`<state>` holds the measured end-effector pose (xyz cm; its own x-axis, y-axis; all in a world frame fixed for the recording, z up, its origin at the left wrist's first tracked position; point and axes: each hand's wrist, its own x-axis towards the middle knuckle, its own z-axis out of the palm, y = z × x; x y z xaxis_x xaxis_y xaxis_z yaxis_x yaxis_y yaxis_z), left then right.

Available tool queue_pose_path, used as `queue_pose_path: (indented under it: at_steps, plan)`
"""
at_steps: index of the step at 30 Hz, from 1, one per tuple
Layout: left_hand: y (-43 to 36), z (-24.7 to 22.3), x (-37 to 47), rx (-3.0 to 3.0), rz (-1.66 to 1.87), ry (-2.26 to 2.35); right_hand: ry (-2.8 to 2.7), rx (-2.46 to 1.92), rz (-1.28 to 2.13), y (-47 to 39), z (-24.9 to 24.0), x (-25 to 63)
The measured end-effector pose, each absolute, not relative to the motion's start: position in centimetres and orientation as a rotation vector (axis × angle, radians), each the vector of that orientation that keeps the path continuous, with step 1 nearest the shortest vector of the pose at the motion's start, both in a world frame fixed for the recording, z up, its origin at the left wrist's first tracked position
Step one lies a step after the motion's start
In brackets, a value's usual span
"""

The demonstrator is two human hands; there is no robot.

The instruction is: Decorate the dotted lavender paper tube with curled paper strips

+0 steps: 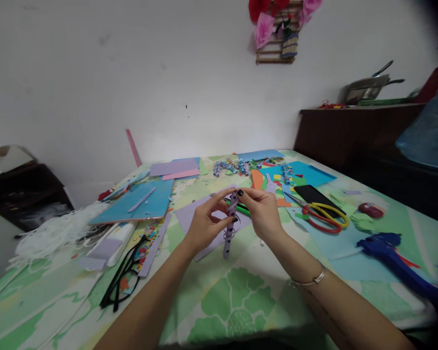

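Observation:
A slim purple paper roll with dark spots [228,243] stands nearly upright above the front middle of the table, a thin curled strip around it. My left hand [208,221] grips the roll's upper part between thumb and fingers. At its top end, the thumb and fingertips of my right hand [261,209] are pinched together against the paper. Behind the hands lie a flat purple sheet [186,216] and a green tool [243,209], partly hidden by the fingers.
Scissors with red and yellow handles [323,218], a black phone [319,198] and a blue glue gun [390,255] lie at right. Black glasses [126,277], a blue folder [138,201] and white string [58,233] are at left. Decorated paper rolls [231,167] sit at the back.

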<state>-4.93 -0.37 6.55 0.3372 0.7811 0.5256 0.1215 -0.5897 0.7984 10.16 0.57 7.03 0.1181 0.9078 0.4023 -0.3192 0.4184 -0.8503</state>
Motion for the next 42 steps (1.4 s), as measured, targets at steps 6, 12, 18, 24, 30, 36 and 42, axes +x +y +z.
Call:
queue_pose_path:
  at_steps: [6,12,18,24,30,36,42]
  plan:
    - [-0.4,6.6,-4.9,1.924,1.268,0.78,-1.051,-0.637,1.069,0.7,7.2,10.0]
    - [-0.4,6.7,-5.0,1.929,1.269,0.784,-1.013,-0.618,1.141,0.7,7.2,10.0]
    - [-0.3,6.6,-4.9,1.932,1.292,0.821,-1.039,-0.565,1.213,0.8,7.0,10.0]
    - [0.0,6.6,-5.1,1.864,1.316,0.882,-1.052,-0.632,1.218,1.1,6.4,10.7]
    - [0.6,6.4,-5.2,1.809,1.345,0.944,-1.221,-0.818,1.27,1.2,4.7,11.8]
    - [0.6,6.2,-5.2,1.798,1.352,0.94,-1.306,-0.85,1.301,0.6,4.7,11.4]
    - [0.7,6.0,-5.1,1.771,1.39,0.968,-1.29,-0.839,1.303,0.4,4.9,11.2]
